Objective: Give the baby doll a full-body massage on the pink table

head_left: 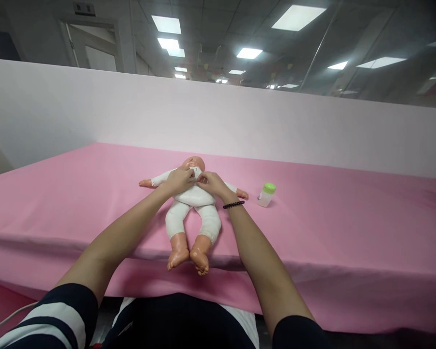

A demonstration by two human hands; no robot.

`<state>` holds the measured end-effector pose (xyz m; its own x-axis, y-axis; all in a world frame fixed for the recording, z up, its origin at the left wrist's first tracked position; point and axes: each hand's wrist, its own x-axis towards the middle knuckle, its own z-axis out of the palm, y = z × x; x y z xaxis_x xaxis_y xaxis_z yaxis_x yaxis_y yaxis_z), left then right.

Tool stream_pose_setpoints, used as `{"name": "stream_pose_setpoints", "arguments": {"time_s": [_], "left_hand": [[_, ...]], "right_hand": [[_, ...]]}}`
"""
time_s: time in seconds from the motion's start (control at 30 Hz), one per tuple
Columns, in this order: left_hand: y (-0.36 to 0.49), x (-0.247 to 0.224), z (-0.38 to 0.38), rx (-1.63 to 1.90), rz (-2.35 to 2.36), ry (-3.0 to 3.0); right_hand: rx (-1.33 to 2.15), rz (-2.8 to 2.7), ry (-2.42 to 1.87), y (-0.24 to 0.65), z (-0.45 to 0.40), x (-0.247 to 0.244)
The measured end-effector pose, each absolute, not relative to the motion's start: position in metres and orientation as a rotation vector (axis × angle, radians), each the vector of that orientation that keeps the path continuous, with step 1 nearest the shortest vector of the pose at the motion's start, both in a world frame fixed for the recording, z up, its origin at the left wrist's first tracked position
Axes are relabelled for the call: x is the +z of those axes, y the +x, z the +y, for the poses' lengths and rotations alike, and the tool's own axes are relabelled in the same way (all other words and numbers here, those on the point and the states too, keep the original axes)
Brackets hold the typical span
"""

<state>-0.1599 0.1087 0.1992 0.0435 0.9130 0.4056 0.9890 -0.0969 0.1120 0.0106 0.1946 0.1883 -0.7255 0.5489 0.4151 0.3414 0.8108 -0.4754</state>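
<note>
A baby doll (195, 198) with a white cloth body lies on its back on the pink-covered table (330, 218), its arms spread and its feet toward me. Over the doll's upper chest, just below its chin, are both my hands. My left hand (180, 180) has its fingers bent together on the white cloth; what they pinch, if anything, is too small to name. Close beside it, my right hand (211, 184) also has its fingertips drawn together at the chest, with a dark beaded bracelet on the wrist.
A small clear bottle with a green lid (267, 195) stands right of the doll's hand. Behind the table runs a low white wall (218, 116), with glass above it. The table's front edge is close to my body.
</note>
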Motion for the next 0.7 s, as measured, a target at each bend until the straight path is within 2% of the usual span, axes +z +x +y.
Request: {"name": "stream_pose_setpoints", "arguments": {"time_s": [0.33,0.7], "left_hand": [[-0.170,0.191,0.123,-0.707,-1.966,-2.076],[-0.174,0.186,0.132,-0.764,-2.112,-2.053]], "right_hand": [[0.261,-2.385,-0.751,0.002,0.201,0.182],[0.305,-2.358,-0.811,-0.005,0.208,0.180]]}}
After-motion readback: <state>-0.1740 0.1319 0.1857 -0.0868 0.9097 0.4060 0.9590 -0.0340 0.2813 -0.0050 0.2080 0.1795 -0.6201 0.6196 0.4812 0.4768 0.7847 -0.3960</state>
